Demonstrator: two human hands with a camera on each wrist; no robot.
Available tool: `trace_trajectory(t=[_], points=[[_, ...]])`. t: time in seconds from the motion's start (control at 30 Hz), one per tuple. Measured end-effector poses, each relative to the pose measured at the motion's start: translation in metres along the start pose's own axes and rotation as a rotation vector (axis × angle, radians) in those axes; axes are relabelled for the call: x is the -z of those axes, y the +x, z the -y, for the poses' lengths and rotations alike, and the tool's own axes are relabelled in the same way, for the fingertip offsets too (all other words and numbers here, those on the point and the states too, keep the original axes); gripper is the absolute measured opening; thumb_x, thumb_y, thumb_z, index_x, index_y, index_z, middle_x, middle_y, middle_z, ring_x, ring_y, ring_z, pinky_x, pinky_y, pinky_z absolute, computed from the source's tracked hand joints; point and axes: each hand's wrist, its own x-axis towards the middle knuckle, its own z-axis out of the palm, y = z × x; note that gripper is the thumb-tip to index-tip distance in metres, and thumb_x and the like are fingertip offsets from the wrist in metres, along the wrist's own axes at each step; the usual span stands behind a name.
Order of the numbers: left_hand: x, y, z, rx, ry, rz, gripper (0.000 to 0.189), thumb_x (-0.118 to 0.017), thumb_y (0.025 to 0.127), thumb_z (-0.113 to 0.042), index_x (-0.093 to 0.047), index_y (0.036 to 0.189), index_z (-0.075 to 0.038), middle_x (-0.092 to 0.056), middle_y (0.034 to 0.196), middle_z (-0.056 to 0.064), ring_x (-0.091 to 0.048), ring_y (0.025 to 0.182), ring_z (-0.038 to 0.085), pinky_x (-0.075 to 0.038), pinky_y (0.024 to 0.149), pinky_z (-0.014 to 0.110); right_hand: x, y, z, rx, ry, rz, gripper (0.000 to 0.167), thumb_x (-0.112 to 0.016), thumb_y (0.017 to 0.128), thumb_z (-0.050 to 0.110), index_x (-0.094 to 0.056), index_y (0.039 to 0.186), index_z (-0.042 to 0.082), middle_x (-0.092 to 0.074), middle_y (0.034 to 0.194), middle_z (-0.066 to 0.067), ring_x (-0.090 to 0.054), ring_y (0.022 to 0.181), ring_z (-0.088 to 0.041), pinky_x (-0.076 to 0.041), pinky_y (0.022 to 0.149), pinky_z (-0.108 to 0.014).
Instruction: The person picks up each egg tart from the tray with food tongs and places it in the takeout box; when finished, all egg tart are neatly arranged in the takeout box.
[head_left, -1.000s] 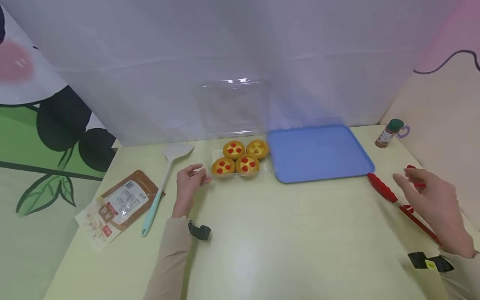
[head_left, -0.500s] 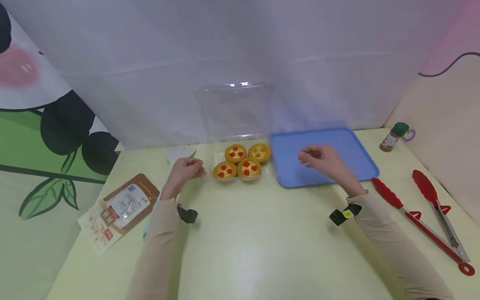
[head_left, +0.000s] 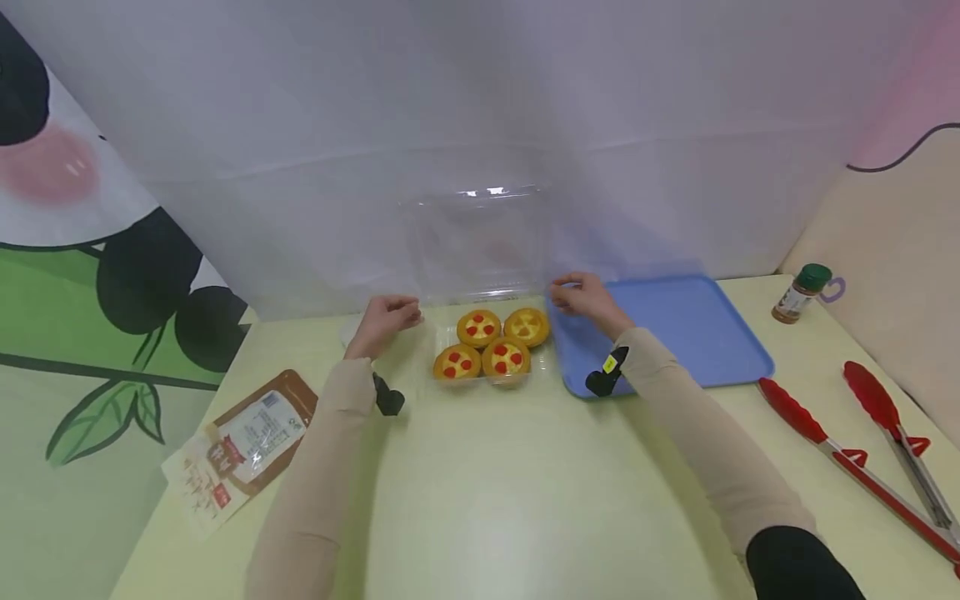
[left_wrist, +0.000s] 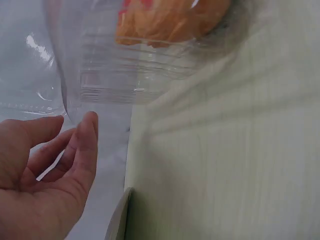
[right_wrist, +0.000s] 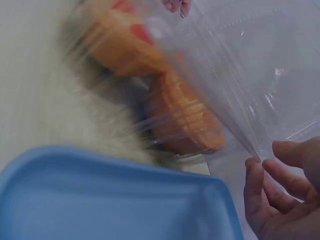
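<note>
An open clear plastic clamshell box, its lid (head_left: pixel 483 242) raised at the back, holds several egg tarts (head_left: pixel 506 358), most with red toppings. My left hand (head_left: pixel 386 323) is at the box's left side, fingers loosely bent. In the left wrist view, the rim's corner (left_wrist: pixel 66 107) comes down close to the thumb and fingertips. On the other side, my right hand (head_left: pixel 588 300) reaches over the left part of a blue tray (head_left: pixel 675 333). The right wrist view has its fingertips (right_wrist: pixel 252 165) at the box's corner, the thumb apart; a firm grip does not show.
Red-tipped tongs (head_left: pixel 862 475) lie spread at the right, below a green-capped spice jar (head_left: pixel 801 293). At the left is a brown and white food pouch (head_left: pixel 255 433). A turner (head_left: pixel 350 330) is mostly hidden behind the left arm. A white cloth wall closes the back.
My right hand has swept left from beside the tongs, across the tray, to the box's right side. The left hand has risen slightly towards the box's back left corner.
</note>
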Motion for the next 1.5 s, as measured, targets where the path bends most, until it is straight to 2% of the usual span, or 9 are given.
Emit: trace_trajectory(t=[0.17, 0.27, 0.4, 0.57, 1.03, 1.1, 1.2, 1.33, 1.5], points=[[-0.007, 0.012, 0.001, -0.063, -0.048, 0.001, 0.039, -0.054, 0.098, -0.001, -0.047, 0.133, 0.017, -0.052, 0.128, 0.035, -0.064, 0.088, 0.008, -0.050, 0.104, 0.039, -0.004, 0.008, -0.001, -0.011, 0.000, -0.026, 0.037, -0.057, 0.098, 0.011, -0.056, 0.132, -0.005, -0.062, 0.114, -0.018, -0.057, 0.098, -0.021, -0.054, 0.085, -0.029], [-0.010, 0.017, 0.003, -0.054, -0.075, -0.027, 0.039, -0.056, 0.097, 0.001, -0.049, 0.133, 0.015, -0.054, 0.125, 0.034, -0.064, 0.085, 0.007, -0.051, 0.104, 0.038, -0.006, 0.009, 0.000, 0.008, 0.047, -0.031, 0.035, -0.057, 0.097, 0.007, -0.057, 0.129, -0.005, -0.062, 0.098, -0.008, -0.054, 0.078, -0.014, -0.049, 0.070, -0.025], [-0.012, 0.022, 0.006, 0.001, -0.188, -0.086, 0.043, -0.058, 0.096, 0.000, -0.050, 0.137, 0.006, -0.063, 0.106, 0.014, -0.063, 0.085, 0.008, -0.054, 0.100, 0.031, -0.005, 0.011, 0.000, 0.037, 0.100, -0.029, 0.033, -0.057, 0.097, 0.005, -0.058, 0.129, -0.004, -0.062, 0.090, -0.008, -0.045, 0.062, -0.009, -0.041, 0.059, -0.024], [-0.014, 0.023, 0.010, 0.014, -0.299, -0.122, 0.043, -0.057, 0.096, 0.002, -0.049, 0.138, 0.005, -0.063, 0.090, -0.001, -0.062, 0.084, 0.008, -0.056, 0.089, 0.020, -0.004, 0.011, 0.001, 0.041, 0.131, -0.011, 0.034, -0.058, 0.097, 0.005, -0.058, 0.130, -0.002, -0.062, 0.096, -0.008, -0.048, 0.067, -0.011, -0.045, 0.062, -0.025], [-0.018, 0.015, 0.016, -0.088, -0.465, -0.106, 0.026, -0.051, 0.098, 0.004, -0.046, 0.123, 0.006, -0.065, 0.083, 0.000, -0.063, 0.083, 0.010, -0.056, 0.084, 0.017, -0.001, 0.014, -0.004, 0.050, 0.181, -0.005, 0.034, -0.061, 0.096, 0.005, -0.059, 0.129, -0.003, -0.063, 0.102, -0.005, -0.058, 0.079, -0.010, -0.054, 0.074, -0.023], [-0.020, 0.016, 0.016, -0.085, -0.469, -0.098, 0.023, -0.052, 0.098, 0.004, -0.048, 0.120, 0.007, -0.064, 0.088, 0.002, -0.062, 0.085, 0.011, -0.056, 0.085, 0.019, 0.001, 0.011, -0.006, 0.076, 0.172, -0.013, 0.033, -0.060, 0.095, 0.003, -0.058, 0.127, -0.006, -0.065, 0.106, -0.015, -0.061, 0.087, -0.016, -0.055, 0.078, -0.025], [-0.022, 0.017, 0.015, -0.049, -0.348, -0.096, 0.024, -0.054, 0.099, -0.005, -0.052, 0.121, 0.005, -0.061, 0.097, 0.000, -0.060, 0.090, 0.010, -0.054, 0.085, 0.019, 0.004, 0.006, -0.010, 0.115, 0.129, -0.030, 0.033, -0.055, 0.095, 0.000, -0.057, 0.127, -0.010, -0.060, 0.122, -0.026, -0.059, 0.101, -0.027, -0.053, 0.077, -0.027], [-0.022, 0.020, 0.015, 0.006, -0.273, -0.054, 0.033, -0.053, 0.100, -0.010, -0.052, 0.130, 0.004, -0.057, 0.109, 0.001, -0.057, 0.103, 0.015, -0.051, 0.096, 0.023, 0.008, 0.002, -0.012, 0.134, 0.086, -0.035, 0.032, -0.048, 0.096, -0.002, -0.058, 0.123, -0.015, -0.054, 0.132, -0.029, -0.055, 0.113, -0.033, -0.049, 0.076, -0.026], [-0.020, 0.027, 0.015, 0.022, -0.458, 0.035, 0.034, -0.040, 0.105, -0.005, -0.048, 0.134, 0.011, -0.053, 0.121, 0.012, -0.048, 0.125, 0.031, -0.039, 0.115, 0.038, 0.015, 0.005, -0.009, 0.092, 0.119, -0.002, 0.033, -0.050, 0.101, 0.009, -0.059, 0.124, -0.012, -0.061, 0.125, -0.028, -0.064, 0.095, -0.019, -0.055, 0.079, -0.020]])
